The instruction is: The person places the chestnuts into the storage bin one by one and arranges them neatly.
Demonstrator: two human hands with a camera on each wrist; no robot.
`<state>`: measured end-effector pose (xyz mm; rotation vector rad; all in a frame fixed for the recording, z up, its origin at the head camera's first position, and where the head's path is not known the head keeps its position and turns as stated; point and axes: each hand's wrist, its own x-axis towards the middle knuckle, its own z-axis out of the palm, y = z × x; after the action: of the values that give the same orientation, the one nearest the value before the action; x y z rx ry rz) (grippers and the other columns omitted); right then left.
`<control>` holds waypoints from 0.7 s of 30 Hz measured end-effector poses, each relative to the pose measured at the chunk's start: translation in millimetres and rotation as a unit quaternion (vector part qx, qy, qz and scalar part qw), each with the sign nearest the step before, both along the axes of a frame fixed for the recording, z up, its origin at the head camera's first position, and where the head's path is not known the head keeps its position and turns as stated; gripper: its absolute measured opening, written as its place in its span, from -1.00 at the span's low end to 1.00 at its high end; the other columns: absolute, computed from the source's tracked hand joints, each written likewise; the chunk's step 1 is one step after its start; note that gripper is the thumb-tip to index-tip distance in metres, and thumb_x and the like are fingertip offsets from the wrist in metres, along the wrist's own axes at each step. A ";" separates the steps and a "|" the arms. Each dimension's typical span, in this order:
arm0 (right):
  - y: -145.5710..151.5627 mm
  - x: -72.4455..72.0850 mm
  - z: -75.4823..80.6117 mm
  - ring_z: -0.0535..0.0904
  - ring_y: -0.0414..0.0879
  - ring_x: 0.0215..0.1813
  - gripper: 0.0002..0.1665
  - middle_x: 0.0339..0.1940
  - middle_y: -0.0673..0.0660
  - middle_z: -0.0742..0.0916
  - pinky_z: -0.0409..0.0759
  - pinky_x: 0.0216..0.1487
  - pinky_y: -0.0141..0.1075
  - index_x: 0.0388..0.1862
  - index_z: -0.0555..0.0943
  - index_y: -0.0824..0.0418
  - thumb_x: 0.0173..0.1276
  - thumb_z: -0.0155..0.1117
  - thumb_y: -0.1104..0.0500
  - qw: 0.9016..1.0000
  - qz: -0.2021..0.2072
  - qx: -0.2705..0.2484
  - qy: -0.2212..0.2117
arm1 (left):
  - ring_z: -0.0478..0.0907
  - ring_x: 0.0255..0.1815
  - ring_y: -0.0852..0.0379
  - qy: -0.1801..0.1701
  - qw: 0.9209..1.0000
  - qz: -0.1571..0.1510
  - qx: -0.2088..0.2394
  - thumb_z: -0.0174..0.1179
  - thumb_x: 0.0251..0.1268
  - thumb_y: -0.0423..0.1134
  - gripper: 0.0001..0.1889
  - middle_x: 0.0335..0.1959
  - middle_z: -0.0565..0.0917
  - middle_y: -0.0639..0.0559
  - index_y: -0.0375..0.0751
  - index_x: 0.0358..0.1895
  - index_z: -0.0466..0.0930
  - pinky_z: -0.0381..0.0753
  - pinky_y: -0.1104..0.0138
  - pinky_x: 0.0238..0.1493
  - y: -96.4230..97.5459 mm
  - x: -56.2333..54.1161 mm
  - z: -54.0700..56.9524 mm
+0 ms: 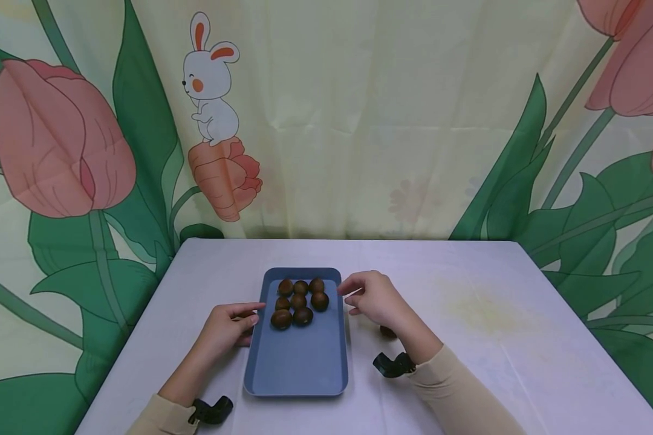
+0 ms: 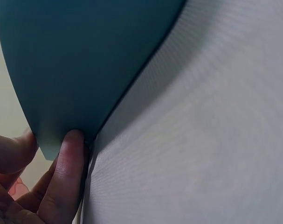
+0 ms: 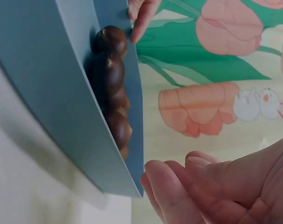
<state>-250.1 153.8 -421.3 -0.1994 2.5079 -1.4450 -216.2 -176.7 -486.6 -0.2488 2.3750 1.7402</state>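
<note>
Several brown chestnuts (image 1: 299, 301) sit grouped in the far half of a blue tray (image 1: 296, 368). My left hand (image 1: 230, 326) is at the tray's left side, its fingertips touching the rim and outer wall. Up close in the left wrist view, a finger (image 2: 66, 172) lies against the tray wall (image 2: 80, 65), low down by the tablecloth. On the other side, my right hand (image 1: 374, 297) is beside the right rim with loosely bent fingers and nothing in them. Whether its fingertips touch the rim, I cannot tell. The right wrist view shows the chestnuts (image 3: 111, 74) behind the tray wall.
One more dark brown chestnut (image 1: 387, 332) lies on the white tablecloth (image 1: 441, 272), partly hidden by the right forearm. Black wrist cameras (image 1: 394, 365) are worn on both wrists. A curtain (image 1: 348, 121) printed with tulips and a rabbit hangs behind the table.
</note>
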 end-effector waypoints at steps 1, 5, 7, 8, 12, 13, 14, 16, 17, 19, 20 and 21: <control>2.2 0.5 0.8 0.81 0.11 0.00 -0.72 0.07 0.29 0.84 0.89 -0.15 -0.18 0.02 0.80 0.31 0.44 0.31 0.49 1.000 -0.004 0.002 -0.001 | 0.76 -0.24 0.14 0.001 1.000 0.000 -0.001 0.28 0.53 -0.41 -0.66 0.07 0.73 -0.23 -0.16 0.28 0.77 0.87 0.25 -0.30 0.0 -0.2 -0.2; 11.1 2.6 2.6 0.80 0.17 0.03 -0.72 0.08 0.29 0.84 0.88 -0.15 -0.19 0.03 0.79 0.31 0.44 0.30 0.49 1.000 -0.016 0.010 0.000 | 0.77 -0.24 0.13 0.001 1.000 0.003 0.000 0.27 0.53 -0.42 -0.66 0.07 0.73 -0.22 -0.15 0.27 0.78 0.88 0.25 -0.30 -0.5 -1.1 -1.5; 15.9 3.4 2.9 0.81 0.18 0.03 -0.71 0.09 0.29 0.84 0.88 -0.14 -0.20 0.04 0.79 0.32 0.44 0.29 0.49 1.000 -0.019 0.010 -0.003 | 0.77 -0.23 0.13 0.001 1.000 0.004 -0.002 0.27 0.54 -0.41 -0.66 0.07 0.73 -0.22 -0.14 0.27 0.78 0.88 0.24 -0.29 -0.9 -1.3 -2.2; 18.4 3.8 3.0 0.82 0.18 0.02 -0.72 0.09 0.30 0.83 0.88 -0.14 -0.20 0.03 0.79 0.31 0.44 0.29 0.49 1.000 -0.021 0.011 -0.004 | 0.77 -0.23 0.13 0.000 1.000 0.005 -0.003 0.27 0.54 -0.41 -0.66 0.07 0.73 -0.22 -0.14 0.26 0.78 0.88 0.24 -0.29 -1.0 -1.1 -2.3; 28.3 5.7 3.0 0.83 0.15 -0.03 -0.72 0.09 0.29 0.83 0.89 -0.11 -0.16 0.03 0.79 0.29 0.45 0.30 0.48 0.999 -0.031 0.025 -0.010 | 0.77 -0.22 0.13 0.000 1.000 0.004 -0.008 0.28 0.53 -0.40 -0.67 0.09 0.74 -0.23 -0.13 0.26 0.78 0.88 0.24 -0.29 -1.2 -0.5 -2.7; 30.8 6.3 2.7 0.83 0.14 -0.04 -0.72 0.09 0.29 0.83 0.89 -0.11 -0.15 0.03 0.79 0.29 0.45 0.30 0.47 0.999 -0.034 0.030 -0.011 | 0.77 -0.22 0.13 0.001 1.000 0.003 -0.008 0.28 0.53 -0.40 -0.67 0.10 0.74 -0.23 -0.13 0.26 0.78 0.88 0.24 -0.29 -1.2 -0.4 -2.5; 33.3 6.9 2.5 0.84 0.13 -0.05 -0.72 0.09 0.29 0.82 0.89 -0.10 -0.14 0.04 0.79 0.29 0.46 0.30 0.47 0.999 -0.036 0.034 -0.014 | 0.78 -0.21 0.12 0.001 1.000 0.003 -0.008 0.28 0.54 -0.40 -0.67 0.10 0.74 -0.24 -0.13 0.26 0.78 0.88 0.24 -0.29 -1.2 -0.4 -2.5; 37.6 8.6 2.6 0.84 0.11 -0.07 -0.72 0.09 0.30 0.82 0.89 -0.10 -0.12 0.06 0.78 0.30 0.46 0.32 0.46 0.998 -0.042 0.040 -0.018 | 0.79 -0.21 0.12 0.003 1.000 0.002 -0.008 0.28 0.54 -0.41 -0.67 0.11 0.74 -0.24 -0.14 0.26 0.78 0.88 0.24 -0.29 -1.4 -0.6 -2.9; 39.9 9.3 2.4 0.84 0.09 -0.09 -0.72 0.08 0.30 0.82 0.89 -0.10 -0.13 0.06 0.78 0.30 0.46 0.32 0.45 0.998 -0.045 0.043 -0.020 | 0.79 -0.21 0.11 0.003 1.000 0.001 -0.007 0.27 0.54 -0.41 -0.67 0.12 0.74 -0.25 -0.14 0.26 0.78 0.88 0.24 -0.29 -1.4 -0.7 -3.0; 44.7 10.6 2.1 0.84 0.04 -0.14 -0.72 0.09 0.30 0.82 0.89 -0.11 -0.14 0.07 0.78 0.30 0.46 0.32 0.45 0.998 -0.045 0.051 -0.019 | 0.79 -0.20 0.11 0.005 1.000 0.001 -0.007 0.27 0.54 -0.41 -0.67 0.12 0.74 -0.25 -0.14 0.26 0.78 0.88 0.24 -0.29 -1.5 -0.8 -3.0; 47.0 11.1 1.9 0.83 0.02 -0.16 -0.72 0.09 0.30 0.82 0.89 -0.12 -0.15 0.07 0.78 0.30 0.45 0.33 0.44 0.997 -0.046 0.055 -0.019 | 0.79 -0.20 0.11 0.006 1.000 0.001 -0.007 0.27 0.54 -0.41 -0.67 0.12 0.74 -0.25 -0.14 0.26 0.78 0.88 0.24 -0.29 -1.5 -0.9 -3.0; 49.3 11.5 1.7 0.83 0.00 -0.18 -0.72 0.08 0.29 0.82 0.88 -0.13 -0.17 0.07 0.78 0.29 0.45 0.34 0.44 0.997 -0.048 0.059 -0.019 | 0.80 -0.20 0.11 0.007 1.000 0.000 -0.008 0.27 0.54 -0.40 -0.67 0.12 0.74 -0.25 -0.14 0.26 0.78 0.88 0.24 -0.29 -1.5 -0.9 -3.1</control>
<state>-238.6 203.1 -419.7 -0.0295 2.5948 -1.3153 -217.1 -178.2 -489.7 -0.2399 2.3989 1.7292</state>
